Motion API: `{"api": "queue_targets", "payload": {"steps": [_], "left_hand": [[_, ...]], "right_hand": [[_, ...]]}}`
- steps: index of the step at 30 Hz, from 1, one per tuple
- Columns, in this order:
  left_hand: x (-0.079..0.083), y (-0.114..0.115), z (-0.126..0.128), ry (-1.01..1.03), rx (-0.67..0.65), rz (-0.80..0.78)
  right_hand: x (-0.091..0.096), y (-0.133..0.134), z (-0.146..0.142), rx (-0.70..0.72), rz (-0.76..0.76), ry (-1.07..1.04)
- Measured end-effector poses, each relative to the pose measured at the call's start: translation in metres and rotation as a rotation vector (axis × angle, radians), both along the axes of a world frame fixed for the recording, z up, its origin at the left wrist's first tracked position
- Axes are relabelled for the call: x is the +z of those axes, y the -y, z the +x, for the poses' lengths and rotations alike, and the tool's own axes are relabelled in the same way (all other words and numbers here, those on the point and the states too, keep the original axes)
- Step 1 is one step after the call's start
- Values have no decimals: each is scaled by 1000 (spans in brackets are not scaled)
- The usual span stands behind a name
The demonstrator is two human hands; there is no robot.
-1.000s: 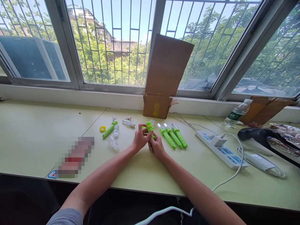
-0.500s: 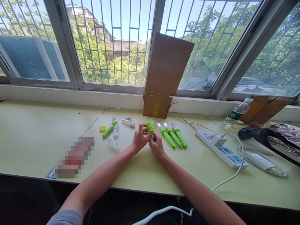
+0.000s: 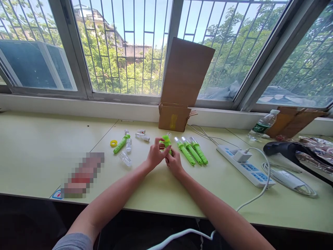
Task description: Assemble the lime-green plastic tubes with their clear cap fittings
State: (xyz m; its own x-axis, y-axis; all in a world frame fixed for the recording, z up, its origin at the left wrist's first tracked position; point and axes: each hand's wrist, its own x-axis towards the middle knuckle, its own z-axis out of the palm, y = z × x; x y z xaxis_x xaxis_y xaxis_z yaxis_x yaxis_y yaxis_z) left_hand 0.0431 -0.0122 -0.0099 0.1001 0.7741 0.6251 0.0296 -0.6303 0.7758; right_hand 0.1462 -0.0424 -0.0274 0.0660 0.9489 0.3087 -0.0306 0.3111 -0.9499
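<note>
Near the middle of the table, both my hands are closed on a green plastic handle (image 3: 167,140) with a wide ribbed collar at its upper end. My left hand (image 3: 155,151) grips it from the left, just under the collar. From the right, my right hand (image 3: 174,161) holds its lower part, which the fingers mostly hide. Right of my hands, several green handles with clear tips (image 3: 187,152) lie side by side. To the left is another green handle (image 3: 121,144), with clear plastic tubes (image 3: 125,159) and a yellow ring (image 3: 113,143) around it.
An upright cardboard box (image 3: 166,118) stands at the back against the window. A white power strip (image 3: 246,166) with cables lies to the right, near a water bottle (image 3: 262,125) and a black curved object (image 3: 283,149). A blurred-out patch (image 3: 83,177) covers something at the left front.
The collar of the handle has tilted; its open top with a yellowish inside showed before, and now its ribbed green side shows. My hands have shifted only slightly.
</note>
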Motion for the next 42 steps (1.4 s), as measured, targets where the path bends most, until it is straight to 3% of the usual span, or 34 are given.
{"api": "queue_targets", "payload": {"steps": [12,32,42], "left_hand": [[1,-1,0,2,-10,-26],[2,-1,-2,-1,-37,-37],[5,3,-3,-5,9,-28]], "right_hand": [[5,4,-2,49,-55,-85],[4,2,-2,48,-116,-52],[3,-1,3,146,-145,-19]]}}
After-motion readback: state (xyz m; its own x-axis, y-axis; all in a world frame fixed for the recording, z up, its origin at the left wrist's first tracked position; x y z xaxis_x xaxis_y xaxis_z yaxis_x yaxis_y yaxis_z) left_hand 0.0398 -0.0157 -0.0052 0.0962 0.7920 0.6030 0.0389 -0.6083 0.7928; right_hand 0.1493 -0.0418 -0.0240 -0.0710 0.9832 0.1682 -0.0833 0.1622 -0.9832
